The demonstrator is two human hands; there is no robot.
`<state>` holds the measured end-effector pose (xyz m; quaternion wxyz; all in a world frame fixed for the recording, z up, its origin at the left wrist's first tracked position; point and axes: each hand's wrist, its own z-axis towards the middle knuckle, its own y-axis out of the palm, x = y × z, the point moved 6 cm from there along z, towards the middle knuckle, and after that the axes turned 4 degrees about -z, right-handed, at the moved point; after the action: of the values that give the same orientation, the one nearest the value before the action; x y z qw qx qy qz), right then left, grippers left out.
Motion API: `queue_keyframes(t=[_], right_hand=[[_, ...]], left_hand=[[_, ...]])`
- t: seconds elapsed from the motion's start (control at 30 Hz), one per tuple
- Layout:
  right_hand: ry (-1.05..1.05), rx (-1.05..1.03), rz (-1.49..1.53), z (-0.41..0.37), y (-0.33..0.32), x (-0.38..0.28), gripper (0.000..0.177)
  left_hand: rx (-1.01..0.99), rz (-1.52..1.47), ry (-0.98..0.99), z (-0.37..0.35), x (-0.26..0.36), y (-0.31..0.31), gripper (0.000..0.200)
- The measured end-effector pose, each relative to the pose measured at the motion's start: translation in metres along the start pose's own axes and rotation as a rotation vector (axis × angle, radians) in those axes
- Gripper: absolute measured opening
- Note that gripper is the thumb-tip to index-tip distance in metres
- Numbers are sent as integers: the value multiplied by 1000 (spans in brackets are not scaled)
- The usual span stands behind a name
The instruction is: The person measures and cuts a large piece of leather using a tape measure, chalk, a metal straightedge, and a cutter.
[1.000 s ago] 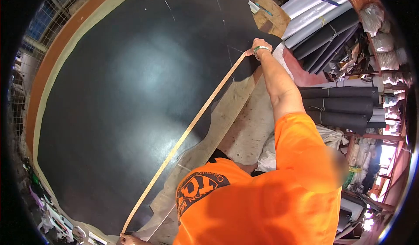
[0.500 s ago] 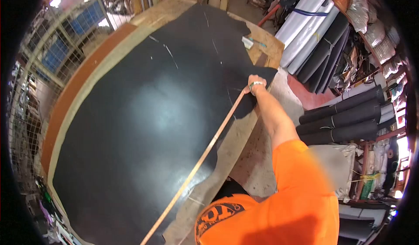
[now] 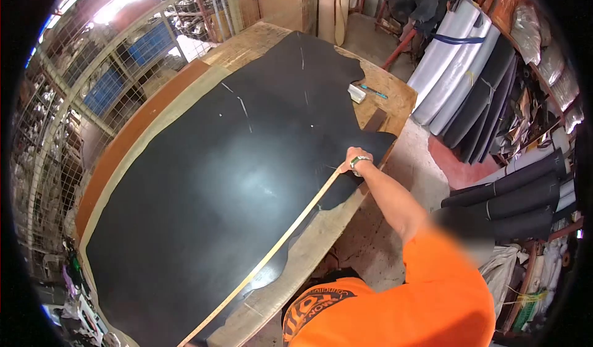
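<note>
The view has lifted since a second ago, and the left hand at the strip's near end has dropped out of sight, so I cannot tell its state. In the head view, the right hand [image 3: 353, 157] grips the far end of the long wooden strip [image 3: 278, 248]. The strip lies across the black hide [image 3: 204, 180] on the tabletop [image 3: 389, 103], running from 7 o'clock toward 1 o'clock.
</note>
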<state>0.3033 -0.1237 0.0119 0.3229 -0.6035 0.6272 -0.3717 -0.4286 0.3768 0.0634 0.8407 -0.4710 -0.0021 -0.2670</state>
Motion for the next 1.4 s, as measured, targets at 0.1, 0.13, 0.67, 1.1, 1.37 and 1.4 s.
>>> queue_keyframes(t=[0.1,0.13,0.67,1.1,1.37,1.4], right_hand=[[-44,7,60,2,4,10,85],[-60,11,74,3,5,10,86],[-187,-3,160,0,6,16,84],[-307,95,156,20,13,16,83],[-637,-50,409,76,43,15,67],[-587,66,243,66,35,5,63]], left_hand=[[-164,-241,70,-74,102,54,41],[-255,-206,185,-94,149,66,35],[-449,-373,335,-145,380,110,44],[-460,-323,272,-142,379,108,44],[-468,-339,218,-138,371,102,42],[-461,-378,219,-135,367,99,45]])
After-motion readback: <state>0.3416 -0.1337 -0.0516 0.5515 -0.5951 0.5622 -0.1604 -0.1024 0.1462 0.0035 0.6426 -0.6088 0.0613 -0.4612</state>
